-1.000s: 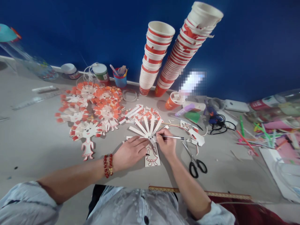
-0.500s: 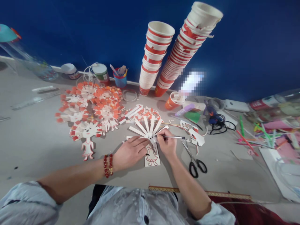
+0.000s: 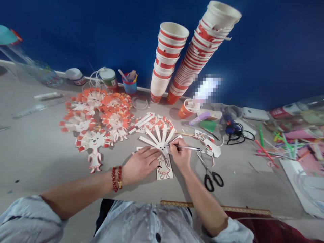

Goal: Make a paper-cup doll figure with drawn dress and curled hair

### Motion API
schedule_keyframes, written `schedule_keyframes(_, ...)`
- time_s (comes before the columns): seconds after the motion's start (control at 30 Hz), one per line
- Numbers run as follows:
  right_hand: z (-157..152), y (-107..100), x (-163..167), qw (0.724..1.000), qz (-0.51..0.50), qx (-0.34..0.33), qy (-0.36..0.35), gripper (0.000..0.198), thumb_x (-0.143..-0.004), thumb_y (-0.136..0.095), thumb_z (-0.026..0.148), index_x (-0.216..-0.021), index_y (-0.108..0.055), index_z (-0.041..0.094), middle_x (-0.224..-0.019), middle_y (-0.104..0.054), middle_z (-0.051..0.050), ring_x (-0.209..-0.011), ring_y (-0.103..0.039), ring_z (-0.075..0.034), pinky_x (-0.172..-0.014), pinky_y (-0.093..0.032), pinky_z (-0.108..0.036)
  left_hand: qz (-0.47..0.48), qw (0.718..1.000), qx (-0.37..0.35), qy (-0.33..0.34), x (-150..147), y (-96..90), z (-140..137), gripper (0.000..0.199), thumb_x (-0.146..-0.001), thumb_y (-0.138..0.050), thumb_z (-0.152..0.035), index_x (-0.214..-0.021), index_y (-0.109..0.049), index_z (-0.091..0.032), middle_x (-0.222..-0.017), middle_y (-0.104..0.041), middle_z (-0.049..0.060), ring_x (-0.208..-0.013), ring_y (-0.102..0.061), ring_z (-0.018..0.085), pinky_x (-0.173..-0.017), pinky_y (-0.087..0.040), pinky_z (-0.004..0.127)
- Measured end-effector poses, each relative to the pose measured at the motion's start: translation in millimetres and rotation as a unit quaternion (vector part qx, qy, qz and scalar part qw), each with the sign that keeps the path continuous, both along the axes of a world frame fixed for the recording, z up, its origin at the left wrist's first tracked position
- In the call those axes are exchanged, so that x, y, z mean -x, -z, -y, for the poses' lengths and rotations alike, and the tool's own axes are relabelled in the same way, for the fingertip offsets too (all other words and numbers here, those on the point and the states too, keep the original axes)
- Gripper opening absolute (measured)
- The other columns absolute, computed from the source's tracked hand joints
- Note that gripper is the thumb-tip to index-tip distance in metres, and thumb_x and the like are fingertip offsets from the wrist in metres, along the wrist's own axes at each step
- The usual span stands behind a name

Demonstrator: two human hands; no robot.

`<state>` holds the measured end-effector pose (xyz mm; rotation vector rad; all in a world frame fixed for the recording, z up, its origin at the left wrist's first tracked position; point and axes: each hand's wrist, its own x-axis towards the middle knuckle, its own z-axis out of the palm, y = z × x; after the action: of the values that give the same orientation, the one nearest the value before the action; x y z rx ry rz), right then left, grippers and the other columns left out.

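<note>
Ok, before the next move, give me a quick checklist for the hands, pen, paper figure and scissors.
1. Pen held in the right hand: ok.
2. Left hand resting on the paper figure: ok.
3. Paper figure fully uncovered: not ok, the left hand hides part of it.
4. Pen tip touching paper: cannot tell, too small.
5. Scissors apart from both hands: ok, lying beside the right forearm.
6. Bead bracelet off the figure: ok.
</note>
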<state>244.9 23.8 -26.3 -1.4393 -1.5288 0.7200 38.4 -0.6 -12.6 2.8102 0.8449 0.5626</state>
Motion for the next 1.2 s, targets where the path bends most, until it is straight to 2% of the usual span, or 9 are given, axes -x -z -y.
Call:
schedule_keyframes(0.97, 0.8, -3.4, 0.3, 1.0, 0.0, -0.006, -0.004, 0.014, -0.077, -0.052, 0.015, -0.064, -0.052, 0.022, -0.054, -0.047, 0.005, -0.049, -0.042, -0.011, -0.049, -0.033, -0.023, 0.001, 1.0, 0.0, 0.0, 0.3, 0.7, -0.6, 0.015, -0.096, -0.047, -0.016, -0.093, -0.062, -0.014, -0.13, -0.061, 0.009, -0.125, -0.052, 0.022, -0.109, -0.041, 0.043)
schedule_keyframes(1.2, 2.2, -3.1, 1.0, 0.999, -0.043, -0.001, 0.013, 0.014, -0.078, -0.051, 0.016, -0.065, -0.052, 0.021, -0.057, -0.049, 0.005, -0.051, -0.042, -0.011, -0.049, -0.033, -0.023, -0.002, 1.0, 0.003, 0.001, 0.9, 2.0, 0.6, 0.015, -0.096, -0.047, -0.015, -0.093, -0.062, -0.014, -0.131, -0.06, 0.009, -0.126, -0.051, 0.022, -0.11, -0.04, 0.043)
